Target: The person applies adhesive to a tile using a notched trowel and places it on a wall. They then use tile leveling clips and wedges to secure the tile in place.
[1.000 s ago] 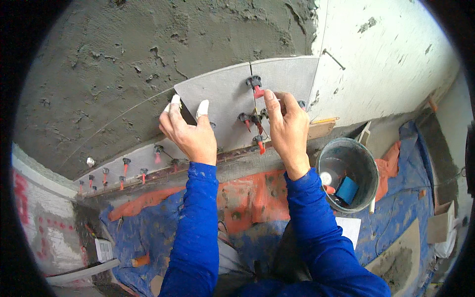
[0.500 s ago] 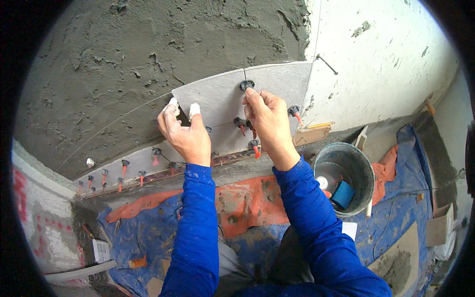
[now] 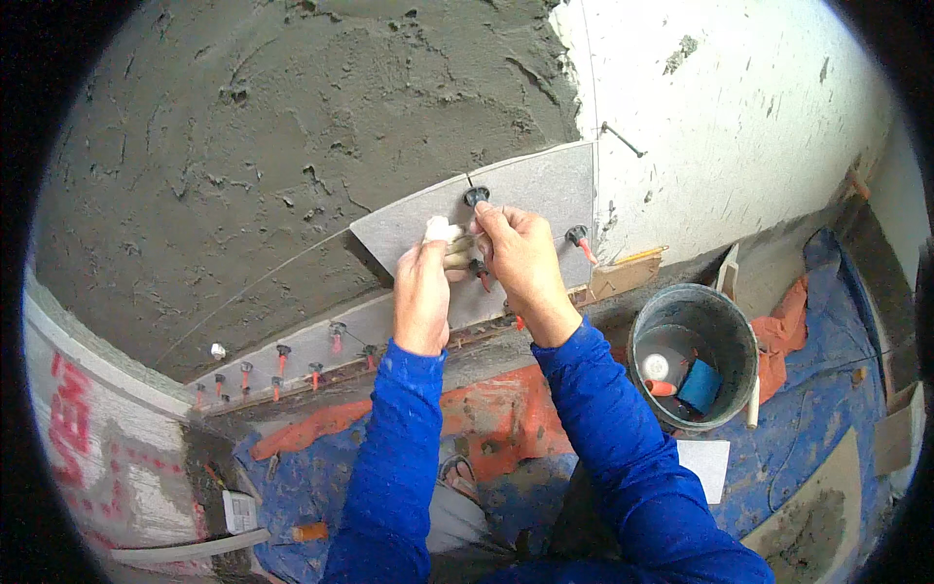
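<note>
A grey wall tile (image 3: 545, 190) sits on dark wet mortar (image 3: 292, 146), above a lower row of tiles (image 3: 389, 326). My left hand (image 3: 423, 292), with white tape on its fingertips, and my right hand (image 3: 525, 263) meet at the middle of the tile. Both pinch a red and black levelling clip (image 3: 479, 273) there, and my fingers hide most of it. A black clip (image 3: 476, 196) sits at the tile's top edge just above my right hand. Another red-wedge clip (image 3: 578, 237) sticks out at the tile's right edge.
Several red clips (image 3: 336, 337) line the lower tile row to the left. A grey bucket (image 3: 725, 321) with a blue sponge (image 3: 699, 385) stands at the right on a blue tarp (image 3: 808, 389). Orange cloth (image 3: 486, 419) lies below the wall. The white wall (image 3: 739, 127) is at the right.
My left hand has left the tile's left edge and moved right to join my right hand. My right hand has come down from the top clip to the middle clip.
</note>
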`<state>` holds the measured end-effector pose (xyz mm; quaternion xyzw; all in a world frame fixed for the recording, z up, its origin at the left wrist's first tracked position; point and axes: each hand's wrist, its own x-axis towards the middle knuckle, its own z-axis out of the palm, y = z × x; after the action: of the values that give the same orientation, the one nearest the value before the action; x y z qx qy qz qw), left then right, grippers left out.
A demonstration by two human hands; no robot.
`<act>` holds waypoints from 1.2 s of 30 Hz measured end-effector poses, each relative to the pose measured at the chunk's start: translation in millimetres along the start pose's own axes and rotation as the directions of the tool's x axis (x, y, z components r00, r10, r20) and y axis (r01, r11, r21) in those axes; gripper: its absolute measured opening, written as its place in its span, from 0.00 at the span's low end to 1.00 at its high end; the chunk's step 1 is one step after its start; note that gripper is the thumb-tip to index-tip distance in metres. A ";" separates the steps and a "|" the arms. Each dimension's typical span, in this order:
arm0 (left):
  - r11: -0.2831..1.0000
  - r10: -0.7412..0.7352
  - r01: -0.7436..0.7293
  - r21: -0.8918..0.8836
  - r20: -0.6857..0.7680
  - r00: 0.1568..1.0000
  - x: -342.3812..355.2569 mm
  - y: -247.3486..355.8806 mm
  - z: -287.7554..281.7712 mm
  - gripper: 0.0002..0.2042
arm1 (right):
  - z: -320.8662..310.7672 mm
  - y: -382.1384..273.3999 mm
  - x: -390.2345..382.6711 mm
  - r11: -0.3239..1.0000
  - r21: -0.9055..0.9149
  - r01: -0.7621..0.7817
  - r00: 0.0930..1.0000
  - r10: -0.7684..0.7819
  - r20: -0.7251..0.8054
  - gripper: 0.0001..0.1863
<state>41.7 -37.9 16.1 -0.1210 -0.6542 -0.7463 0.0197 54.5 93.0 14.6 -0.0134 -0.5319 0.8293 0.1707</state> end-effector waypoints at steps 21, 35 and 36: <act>0.682 -0.475 0.561 -0.470 0.299 0.828 50.7 2.5 2.7 0.13 | 2.8 10.3 13.3 0.938 -0.306 0.164 0.983 -0.182 -0.031 0.17; 0.792 -0.456 0.490 -0.365 0.181 0.872 13.4 14.5 24.8 0.19 | -1.3 -18.4 -0.8 0.684 -0.698 0.212 0.952 -0.305 -0.010 0.20; 0.764 -0.419 0.487 -0.423 0.249 0.873 18.6 10.3 24.2 0.18 | -1.8 -17.7 -0.8 0.702 -0.681 0.211 0.957 -0.289 -0.001 0.20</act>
<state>29.4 -13.3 32.8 -0.0121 -0.4612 -0.8549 -0.2372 60.3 101.0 29.4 -0.0464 -0.7824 0.5474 0.2933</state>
